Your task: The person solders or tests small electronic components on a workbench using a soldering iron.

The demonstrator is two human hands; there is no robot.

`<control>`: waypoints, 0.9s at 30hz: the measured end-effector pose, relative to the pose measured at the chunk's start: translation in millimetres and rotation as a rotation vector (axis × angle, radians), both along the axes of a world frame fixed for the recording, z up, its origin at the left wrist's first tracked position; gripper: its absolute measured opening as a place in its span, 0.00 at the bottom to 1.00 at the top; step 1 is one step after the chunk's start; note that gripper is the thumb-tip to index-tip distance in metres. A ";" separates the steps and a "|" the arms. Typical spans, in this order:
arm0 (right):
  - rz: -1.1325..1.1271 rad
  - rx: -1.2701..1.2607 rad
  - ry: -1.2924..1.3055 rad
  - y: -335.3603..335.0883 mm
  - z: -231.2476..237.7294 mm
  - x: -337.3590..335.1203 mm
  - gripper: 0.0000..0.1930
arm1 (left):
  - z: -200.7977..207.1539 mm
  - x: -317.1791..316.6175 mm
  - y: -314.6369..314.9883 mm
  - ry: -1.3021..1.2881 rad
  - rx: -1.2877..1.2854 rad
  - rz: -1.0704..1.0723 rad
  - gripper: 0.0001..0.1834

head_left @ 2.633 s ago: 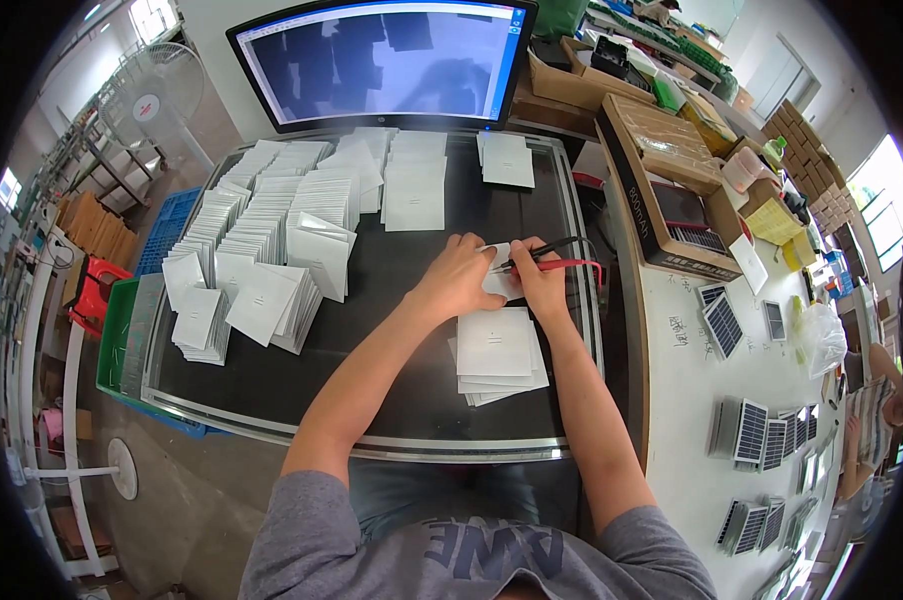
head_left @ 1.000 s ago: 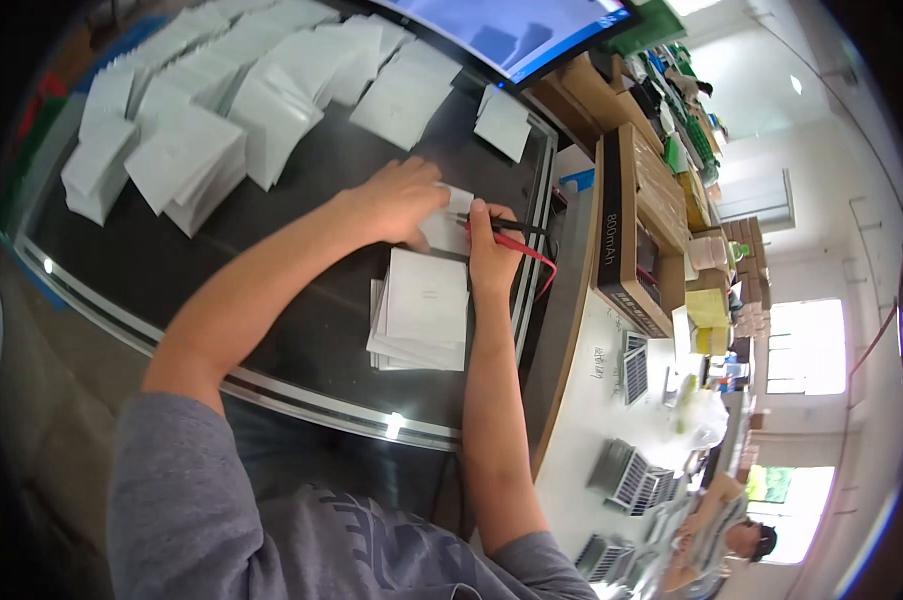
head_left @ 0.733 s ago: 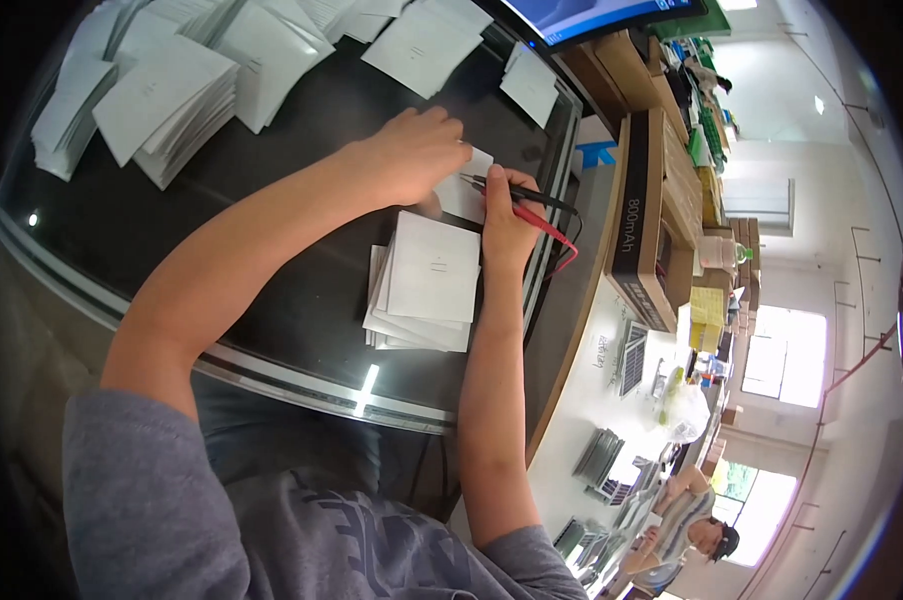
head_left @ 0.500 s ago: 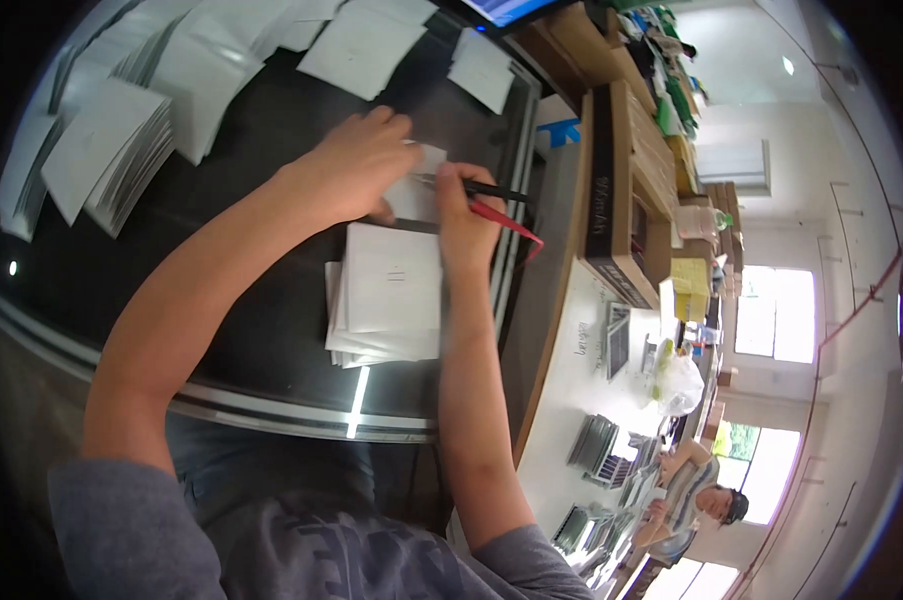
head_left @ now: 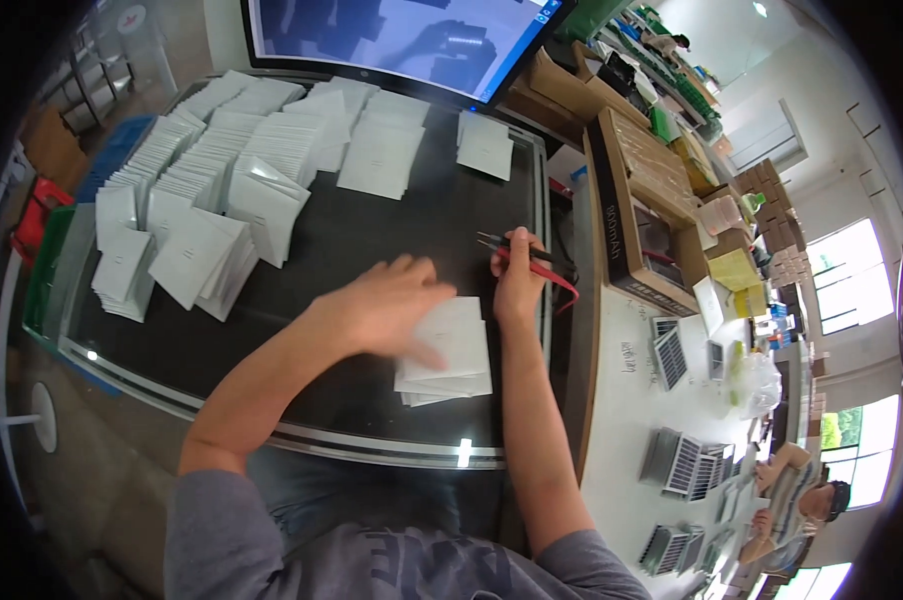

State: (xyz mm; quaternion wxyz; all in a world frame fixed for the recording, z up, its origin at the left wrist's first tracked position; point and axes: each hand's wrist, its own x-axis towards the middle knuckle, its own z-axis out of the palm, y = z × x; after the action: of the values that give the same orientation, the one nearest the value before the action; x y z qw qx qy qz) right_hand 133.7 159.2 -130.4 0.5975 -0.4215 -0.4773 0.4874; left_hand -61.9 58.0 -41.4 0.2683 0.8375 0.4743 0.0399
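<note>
My left hand, slightly blurred, is over the left side of a small stack of flat white rectangular packs, its thumb and fingers apart. Whether it still touches the top pack I cannot tell. To the right, my right hand is closed around a pair of test probes, one red and one black, their thin metal tips pointing left over the black tabletop. A red lead trails from that hand.
Rows of leaning white packs fill the far left, and a smaller pile lies at the far right. Behind stands a monitor. An open cardboard box sits on the white side table, where a co-worker is farther off.
My left hand has come back from the single white pack near the probes to the stack; that pack no longer lies there. The probes are raised off it. The whole view has shifted.
</note>
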 end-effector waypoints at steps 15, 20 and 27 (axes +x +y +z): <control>0.046 -0.004 0.003 -3.6 -3.6 6.6 0.14 | -27.8 10.9 60.9 0.323 0.181 0.352 0.26; 0.047 -0.023 -0.006 -4.7 1.6 3.8 0.15 | -60.3 1.2 65.1 -0.030 0.810 0.095 0.19; 0.007 -0.061 -0.055 -5.2 -0.7 0.7 0.15 | -32.6 10.2 64.3 0.154 0.062 0.394 0.23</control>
State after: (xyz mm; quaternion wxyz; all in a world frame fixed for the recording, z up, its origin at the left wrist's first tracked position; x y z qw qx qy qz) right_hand 134.4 154.0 -131.1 0.5692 -0.4509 -0.4802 0.4920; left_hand -51.8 122.2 -74.0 0.1923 0.7369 0.6467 0.0419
